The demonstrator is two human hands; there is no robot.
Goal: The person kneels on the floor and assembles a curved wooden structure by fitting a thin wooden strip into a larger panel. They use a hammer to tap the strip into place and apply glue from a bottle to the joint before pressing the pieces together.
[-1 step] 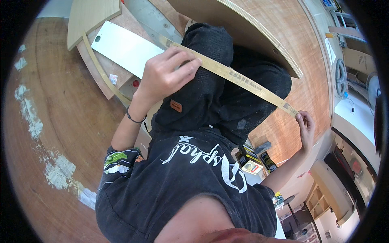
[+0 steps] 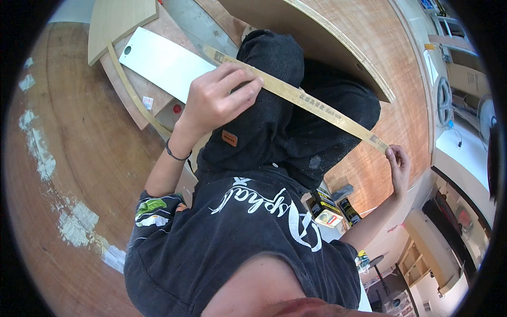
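Observation:
A long, flat golden-tan strip point(image 2: 317, 107) with dark print along its face stretches across my bent knees in black trousers. My left hand point(image 2: 219, 95) pinches it near its upper-left end, and a short length runs on past those fingers. At the opposite end my right hand point(image 2: 398, 162) grips the tip between thumb and fingers. Between the two hands the strip spans almost straight, sloping down to the right. Beneath and beside my left hand lies a white board point(image 2: 166, 61) with a round hole near one end.
A pale wood panel point(image 2: 119, 26) and another curved tan strip point(image 2: 132, 92) lie at the upper left. A thick plywood panel point(image 2: 322, 37) stands beyond my knees. Boxes point(image 2: 327, 211) sit by my right side. White patches mark the brown wooden surface point(image 2: 79, 132) on the left.

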